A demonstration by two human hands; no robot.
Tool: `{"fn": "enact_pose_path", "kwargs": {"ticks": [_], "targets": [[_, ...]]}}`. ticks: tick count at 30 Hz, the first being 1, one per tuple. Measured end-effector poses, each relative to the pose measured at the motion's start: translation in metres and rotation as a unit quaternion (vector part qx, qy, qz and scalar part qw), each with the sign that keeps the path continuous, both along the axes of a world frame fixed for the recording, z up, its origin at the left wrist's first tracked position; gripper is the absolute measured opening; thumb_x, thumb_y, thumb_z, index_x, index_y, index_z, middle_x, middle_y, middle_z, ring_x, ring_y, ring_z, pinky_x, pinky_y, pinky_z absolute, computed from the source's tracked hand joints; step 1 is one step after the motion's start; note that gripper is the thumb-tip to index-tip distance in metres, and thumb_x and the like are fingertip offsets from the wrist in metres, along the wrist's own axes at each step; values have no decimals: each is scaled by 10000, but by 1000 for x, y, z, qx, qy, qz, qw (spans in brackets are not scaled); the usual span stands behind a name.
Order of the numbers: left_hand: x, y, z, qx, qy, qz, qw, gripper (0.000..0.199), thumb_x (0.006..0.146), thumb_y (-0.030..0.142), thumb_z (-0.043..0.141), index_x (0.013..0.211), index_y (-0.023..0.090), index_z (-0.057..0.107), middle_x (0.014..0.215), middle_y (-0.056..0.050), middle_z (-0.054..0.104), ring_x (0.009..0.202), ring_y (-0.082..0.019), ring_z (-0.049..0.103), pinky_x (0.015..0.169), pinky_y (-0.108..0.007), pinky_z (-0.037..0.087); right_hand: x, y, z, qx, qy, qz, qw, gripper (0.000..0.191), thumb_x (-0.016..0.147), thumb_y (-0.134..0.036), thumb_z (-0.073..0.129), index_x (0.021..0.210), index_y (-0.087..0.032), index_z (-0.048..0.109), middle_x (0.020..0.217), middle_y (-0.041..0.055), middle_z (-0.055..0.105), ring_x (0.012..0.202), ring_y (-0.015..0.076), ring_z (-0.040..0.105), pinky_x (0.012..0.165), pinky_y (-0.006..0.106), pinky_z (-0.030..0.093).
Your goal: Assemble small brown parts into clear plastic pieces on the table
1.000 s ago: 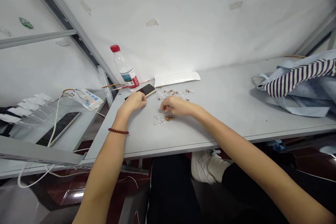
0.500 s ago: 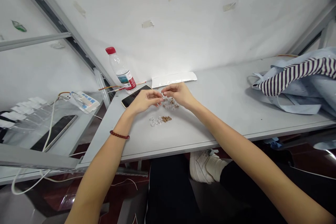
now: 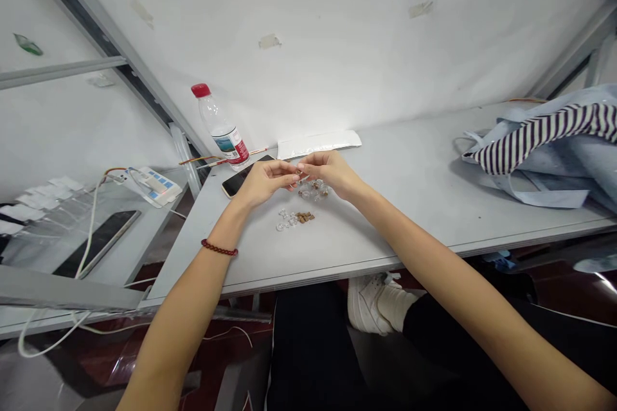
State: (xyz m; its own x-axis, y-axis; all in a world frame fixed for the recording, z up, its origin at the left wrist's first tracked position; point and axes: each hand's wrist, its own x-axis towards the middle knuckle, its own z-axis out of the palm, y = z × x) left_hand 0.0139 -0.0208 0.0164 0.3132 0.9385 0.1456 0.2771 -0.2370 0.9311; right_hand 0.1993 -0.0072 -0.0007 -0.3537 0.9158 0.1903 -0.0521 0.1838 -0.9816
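Closer together than a moment ago, the left hand (image 3: 265, 183) and the right hand (image 3: 328, 173) now meet at the fingertips (image 3: 299, 170), raised just above the tabletop (image 3: 385, 218). Both are curled in a light pinching shape rather than clenched, but whether they grip a bead between them is too small to tell. A red beaded bracelet (image 3: 219, 247) circles the left wrist.

Just below the hands, a small cluster of clear glass beads (image 3: 286, 220) lies beside a little heap of brown beads (image 3: 303, 218). A second cluster of clear and brown beads (image 3: 313, 190) sits directly under the right hand's fingers, nearly touching them.

Beyond the left hand, a smartphone (image 3: 236, 182) lies flat near the back of the tabletop, partly hidden by the palm. Behind it stands an upright plastic water bottle (image 3: 219, 122) with a red cap, and a flat white packet (image 3: 318, 144) lies along the far edge. Well to the right, a pale blue cloth bag (image 3: 544, 154) with black-and-white stripes lies crumpled. A white wall (image 3: 366, 58) with strips of tape rises behind everything.
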Motion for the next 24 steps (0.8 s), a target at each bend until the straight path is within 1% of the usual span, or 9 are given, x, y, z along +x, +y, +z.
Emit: {"fn": "enact_pose_path", "kwargs": {"ticks": [3,7,10,13,15,17,20,22,24], "targets": [[1,-2,1,18,-9,1,1000,296,661,340,803,853,130,723,782,-59,727,678,-155,649,742,-344,544,2,-1,2,-43,-9,31,999,204,797,-332,692,777,-130,681,808,90,717,745,147,652,755,302,508],[2,-2,-1,33,-14,-11,999,234,649,302,803,778,126,720,687,-43,706,625,-149,636,691,-323,532,0,-3,1,-37,10,91,995,232,815,-346,681,753,-123,697,795,87,723,795,164,687,823,314,518],[4,-2,-4,38,-2,-9,999,195,652,298,784,696,129,697,594,-30,665,591,-151,623,662,-317,521,-3,-5,-2,-31,12,100,994,208,821,-323,671,759,-127,697,763,68,722,796,162,687,827,312,523],[5,0,-9,37,17,0,999,175,654,289,762,678,133,684,573,-25,647,585,-148,611,659,-311,509,-6,-4,-5,3,-38,66,997,178,861,-247,595,772,-125,690,725,62,712,759,153,668,767,292,511],[6,2,-12,27,35,12,999,176,649,286,754,702,133,683,605,-31,660,597,-152,613,658,-311,503,-9,-3,-7,46,-114,11,992,193,871,-203,544,778,-121,692,696,59,697,717,152,643,708,287,485],[7,5,-14,25,67,23,997,180,666,286,730,749,133,686,667,-44,685,617,-158,619,661,-313,501,-10,-2,-7,99,-197,-54,974,175,852,-162,534,800,-115,695,728,68,698,715,160,625,679,290,455],[9,7,-15,56,154,39,986,163,726,282,662,794,136,686,737,-56,703,616,-156,613,654,-313,493,-10,-1,-6,180,-277,-120,936,181,797,-92,552,910,-108,693,931,108,714,799,178,625,719,303,436],[11,7,-16,78,206,54,974,171,754,295,637,800,137,685,735,-56,701,612,-157,610,651,-312,489,-7,-2,-3,205,-298,-113,926,205,771,-88,576,937,-117,692,980,109,709,805,180,622,717,303,432],[11,7,-16,82,221,63,970,175,757,290,638,819,134,686,771,-65,711,651,-169,630,669,-313,498,-2,-2,0,193,-302,-76,931,165,753,-97,585,870,-126,698,904,91,709,749,172,615,665,291,428]]}}
